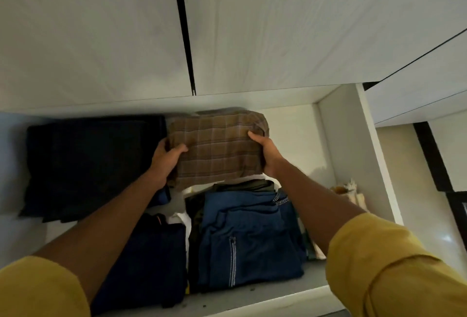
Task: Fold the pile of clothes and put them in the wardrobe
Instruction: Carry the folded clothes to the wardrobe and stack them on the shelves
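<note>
Your yellow sleeves sit nearest, the left sleeve at the bottom left corner and the right sleeve at the bottom right, with both bare forearms reaching forward into the open wardrobe. Under your arms runs the pale front edge of the wardrobe shelf. On it, at the near left, lies a folded navy garment. Just beside it on the right is a folded blue garment with a zip, resting on top of other folded clothes.

Further in, your left hand and right hand hold the folded brown plaid garment between them, one at each side. On each hand the thumb lies on top of the cloth and the fingers curl round its edge and under it. The garment is in the back middle of the shelf, its near edge hanging over an olive garment behind the blue one. You cannot tell whether it already rests on what lies beneath it.

To its left, touching or nearly so, is a flat black folded pile. To the right, a small pale object, too blurred to name, sits by the white side wall. Above the shelf are closed white doors.
</note>
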